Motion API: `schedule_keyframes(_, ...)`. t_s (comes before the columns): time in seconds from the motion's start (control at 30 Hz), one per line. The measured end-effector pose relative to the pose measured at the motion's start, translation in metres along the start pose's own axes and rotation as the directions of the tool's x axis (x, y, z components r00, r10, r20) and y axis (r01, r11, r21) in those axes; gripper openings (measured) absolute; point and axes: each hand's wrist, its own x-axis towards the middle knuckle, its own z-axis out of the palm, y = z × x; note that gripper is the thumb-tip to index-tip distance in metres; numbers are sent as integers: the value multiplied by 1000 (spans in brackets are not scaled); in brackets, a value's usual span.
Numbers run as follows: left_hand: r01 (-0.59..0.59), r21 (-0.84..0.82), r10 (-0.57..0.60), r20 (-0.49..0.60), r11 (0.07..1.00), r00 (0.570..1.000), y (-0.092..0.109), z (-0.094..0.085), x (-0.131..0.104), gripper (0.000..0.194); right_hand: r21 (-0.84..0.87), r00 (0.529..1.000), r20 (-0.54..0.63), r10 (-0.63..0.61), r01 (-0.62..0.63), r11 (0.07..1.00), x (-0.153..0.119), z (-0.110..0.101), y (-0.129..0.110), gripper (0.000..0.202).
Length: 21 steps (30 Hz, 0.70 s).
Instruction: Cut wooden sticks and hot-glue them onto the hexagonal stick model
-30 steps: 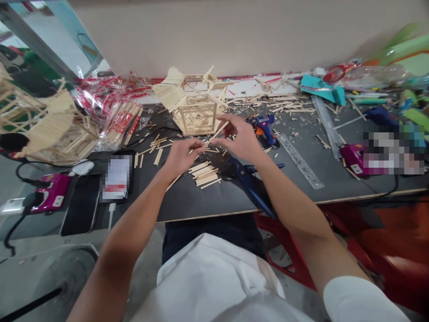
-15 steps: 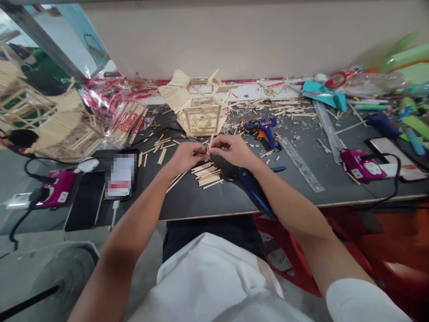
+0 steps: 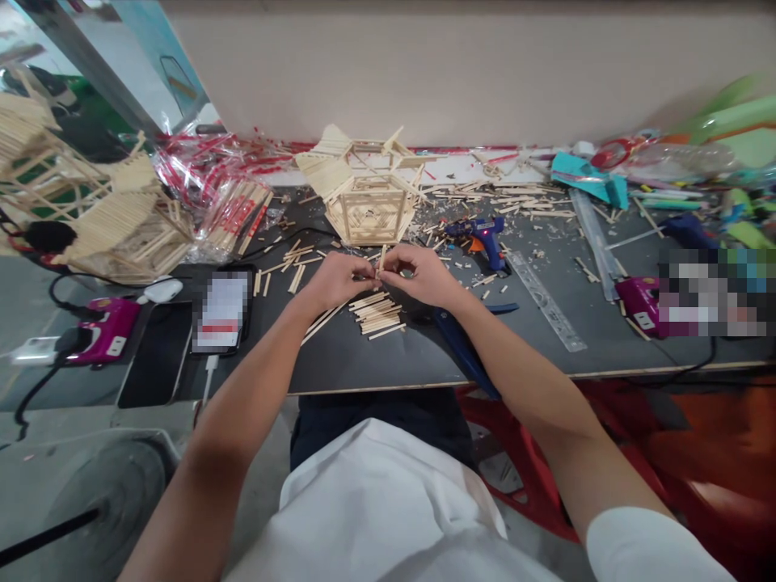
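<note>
Both hands meet at the middle of the dark table. My right hand (image 3: 418, 273) pinches a short wooden stick (image 3: 381, 257) that points upward. The fingers of my left hand (image 3: 343, 279) are pressed together against the same spot; what they grip is too small to make out. Just below the hands lies a row of cut sticks (image 3: 376, 314). Behind them stands a lantern-like stick frame (image 3: 369, 206) with slatted flaps at its upper left. A blue glue gun (image 3: 485, 237) rests to the right, and blue-handled cutters (image 3: 461, 343) lie partly under my right forearm.
A clear ruler (image 3: 549, 303) lies right of the glue gun. Phones (image 3: 154, 356) and a purple power adapter (image 3: 112, 331) sit at the left. Another stick structure (image 3: 133, 234) stands behind them, beside plastic-wrapped sticks (image 3: 234, 214). Scraps cover the table's back; a red stool (image 3: 533, 485) is below.
The view has shifted slightly, moving the table items a little to the right. Both hands stay together at nearly the same place, with the stick still upright between them.
</note>
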Motion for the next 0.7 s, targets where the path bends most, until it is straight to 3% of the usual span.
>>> schedule_keyframes(0.13,-15,16,15,2,1000,1000,0,0,0,40,11,998,33,52,-53,999,-2,-1,-2,20)
schedule_keyframes(0.3,40,-35,-40,7,999,999,2,1,-1,37,103,989,74,129,-136,985,-3,1,0,23)
schedule_keyframes(0.57,32,-22,-32,2,999,999,5,1,-1,40,27,995,32,96,-97,995,-2,4,7,24)
schedule_keyframes(0.7,46,-49,-45,13,998,999,5,0,0,29,-6,997,28,67,-66,998,-1,6,6,24)
